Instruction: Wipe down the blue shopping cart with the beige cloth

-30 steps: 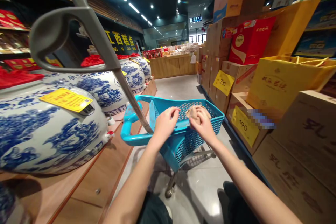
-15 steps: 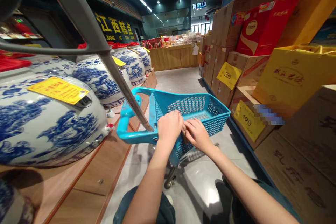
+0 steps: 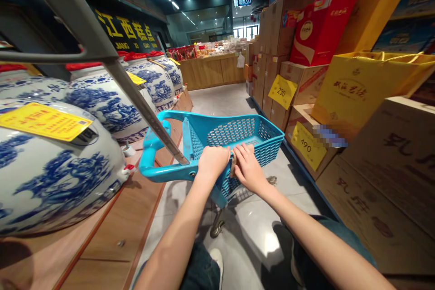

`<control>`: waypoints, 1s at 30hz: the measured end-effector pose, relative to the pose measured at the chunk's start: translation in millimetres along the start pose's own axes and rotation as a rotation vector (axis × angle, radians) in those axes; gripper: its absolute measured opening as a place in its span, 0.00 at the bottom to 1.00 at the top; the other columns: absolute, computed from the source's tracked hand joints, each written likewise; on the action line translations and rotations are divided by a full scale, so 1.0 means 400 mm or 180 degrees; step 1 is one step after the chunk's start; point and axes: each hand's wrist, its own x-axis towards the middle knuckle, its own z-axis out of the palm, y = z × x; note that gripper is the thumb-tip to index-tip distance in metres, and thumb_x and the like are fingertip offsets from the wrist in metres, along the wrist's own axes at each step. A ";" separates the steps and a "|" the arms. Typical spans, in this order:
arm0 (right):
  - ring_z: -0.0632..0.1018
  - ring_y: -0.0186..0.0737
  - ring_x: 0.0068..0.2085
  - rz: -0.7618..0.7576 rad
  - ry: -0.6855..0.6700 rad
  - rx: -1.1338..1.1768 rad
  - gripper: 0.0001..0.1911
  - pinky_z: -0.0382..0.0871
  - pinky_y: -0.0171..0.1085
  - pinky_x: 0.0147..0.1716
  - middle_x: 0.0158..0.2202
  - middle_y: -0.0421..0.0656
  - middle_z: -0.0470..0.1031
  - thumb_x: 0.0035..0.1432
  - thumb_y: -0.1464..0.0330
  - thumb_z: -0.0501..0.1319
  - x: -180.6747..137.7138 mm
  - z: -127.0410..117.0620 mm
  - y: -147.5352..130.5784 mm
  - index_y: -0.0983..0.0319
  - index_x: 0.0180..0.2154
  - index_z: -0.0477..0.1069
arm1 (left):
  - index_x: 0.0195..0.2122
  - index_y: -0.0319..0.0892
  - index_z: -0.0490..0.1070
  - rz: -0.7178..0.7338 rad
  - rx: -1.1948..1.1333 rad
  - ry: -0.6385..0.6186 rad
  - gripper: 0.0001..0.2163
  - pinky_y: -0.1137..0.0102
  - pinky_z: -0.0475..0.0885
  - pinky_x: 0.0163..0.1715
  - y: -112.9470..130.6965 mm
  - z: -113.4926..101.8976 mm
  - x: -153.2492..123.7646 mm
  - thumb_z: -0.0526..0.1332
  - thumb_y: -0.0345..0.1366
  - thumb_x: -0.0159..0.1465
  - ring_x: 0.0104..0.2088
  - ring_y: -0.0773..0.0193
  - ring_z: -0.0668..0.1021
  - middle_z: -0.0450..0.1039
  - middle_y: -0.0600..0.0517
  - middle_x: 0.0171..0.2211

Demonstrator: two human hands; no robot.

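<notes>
A blue plastic shopping cart [image 3: 272, 152] with a mesh basket stands before me, its thick looped handle [image 3: 149, 173] to the left. My left hand [image 3: 214, 163] is closed over the basket's near rim. Just right of it, my right hand [image 3: 247, 167] curls its fingers over the same rim. Between the two hands shows a small brownish piece [image 3: 233, 165], its kind unclear, touching my right fingers. A grey metal pole [image 3: 146, 108] rises from the cart's near side, slanting up left to a dark frame [image 3: 98, 52]. The basket holds no goods that I can see.
Large blue-and-white porcelain jars [image 3: 78, 167] with red covers line a wooden platform [image 3: 105, 240] on the left. Stacked cartons [image 3: 380, 176], a yellow gift bag [image 3: 370, 95] and a red box [image 3: 322, 31] line the right. A wooden counter [image 3: 210, 72] with packaged goods crosses the aisle's far end.
The cart, shelves and jars have shifted left in view, and the right-hand cartons appear nearer. My right hand's fingers have shifted on the rim; both hands stay at the cart.
</notes>
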 end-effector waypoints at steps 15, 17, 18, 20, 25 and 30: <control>0.61 0.65 0.77 0.0299 -0.0032 0.0078 0.31 0.62 0.69 0.74 0.70 0.63 0.70 0.68 0.70 0.55 -0.025 -0.020 0.061 0.72 0.69 0.67 | 0.42 0.30 0.85 -0.0179 -0.0151 0.0232 0.25 0.58 0.77 0.45 0.023 0.016 -0.018 0.46 0.34 0.80 0.45 0.44 0.89 0.86 0.31 0.40; 0.61 0.63 0.78 0.0047 -0.0165 0.0156 0.32 0.62 0.66 0.75 0.72 0.61 0.68 0.69 0.69 0.55 -0.026 -0.026 0.035 0.72 0.71 0.65 | 0.42 0.30 0.84 -0.0195 -0.0151 0.0244 0.25 0.59 0.76 0.44 0.024 0.016 -0.025 0.46 0.33 0.80 0.45 0.44 0.89 0.86 0.31 0.40; 0.62 0.62 0.77 -0.0040 -0.0242 0.0166 0.32 0.63 0.65 0.75 0.73 0.60 0.68 0.70 0.69 0.55 -0.024 -0.032 0.036 0.71 0.71 0.65 | 0.42 0.30 0.84 -0.0199 -0.0152 0.0250 0.25 0.59 0.75 0.43 0.024 0.017 -0.028 0.46 0.33 0.80 0.44 0.44 0.89 0.86 0.31 0.39; 0.66 0.60 0.76 -0.0062 -0.0383 0.0129 0.30 0.64 0.64 0.74 0.72 0.59 0.70 0.71 0.69 0.54 -0.017 -0.046 0.064 0.68 0.71 0.67 | 0.43 0.31 0.84 -0.0216 -0.0154 0.0271 0.25 0.60 0.74 0.42 0.023 0.018 -0.031 0.46 0.34 0.80 0.45 0.45 0.89 0.85 0.31 0.40; 0.71 0.65 0.72 0.0562 -0.0324 -0.0130 0.25 0.65 0.69 0.73 0.66 0.61 0.76 0.69 0.69 0.54 -0.012 -0.062 0.152 0.69 0.63 0.74 | 0.43 0.30 0.84 -0.0276 -0.0150 0.0314 0.24 0.60 0.72 0.42 0.026 0.025 -0.034 0.47 0.35 0.80 0.45 0.45 0.88 0.85 0.31 0.40; 0.62 0.67 0.77 0.0355 -0.0178 -0.0039 0.32 0.63 0.69 0.74 0.71 0.63 0.69 0.66 0.69 0.56 -0.030 -0.044 0.086 0.71 0.70 0.66 | 0.43 0.30 0.84 -0.0288 -0.0185 0.0336 0.25 0.59 0.71 0.42 0.027 0.028 -0.035 0.45 0.34 0.80 0.45 0.44 0.88 0.85 0.31 0.39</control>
